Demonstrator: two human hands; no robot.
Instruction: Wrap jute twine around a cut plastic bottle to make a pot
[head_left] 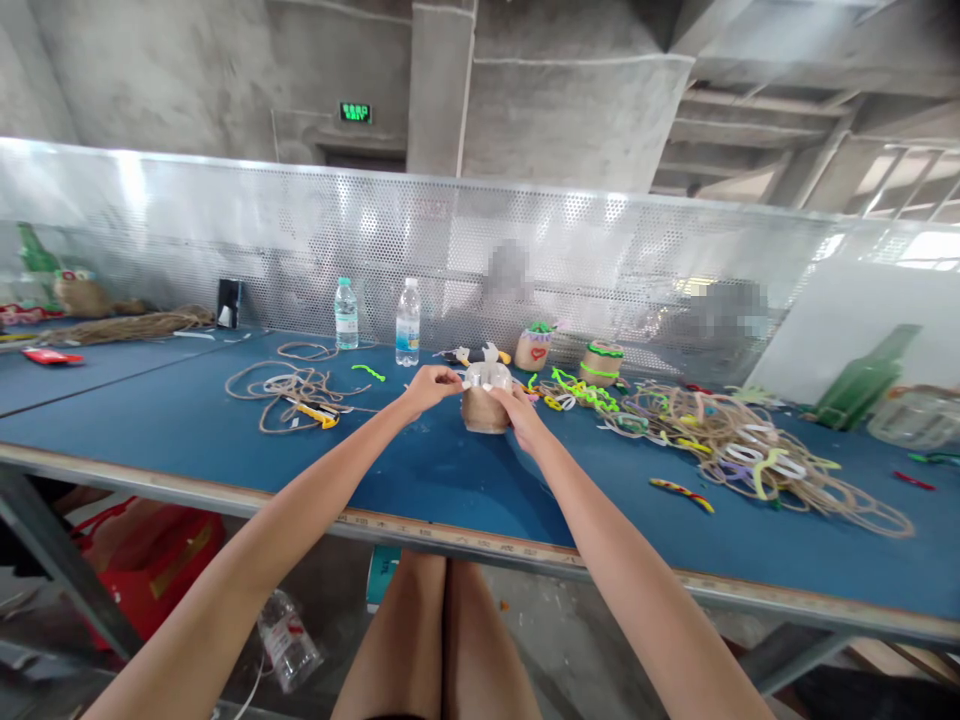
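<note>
A clear plastic cup wrapped in brown twine (485,412) stands upright on the blue table (450,485), close to its middle. At its upper left, my left hand (435,386) has its fingers pinched on a small white piece (466,385) by the rim. My right hand (517,408) is at the cup's right side, fingers closed near another small white piece at the rim; exactly what they grip is too small to tell. Behind the cup lies a tool with yellow and black handles (501,357).
Two water bottles (407,325) stand at the back. Twine and a yellow cutter (319,412) lie left. Decorated twine jars (532,350), a tangled twine pile (739,440) and a green bottle (862,385) are right. The table's front edge (465,540) runs above my legs.
</note>
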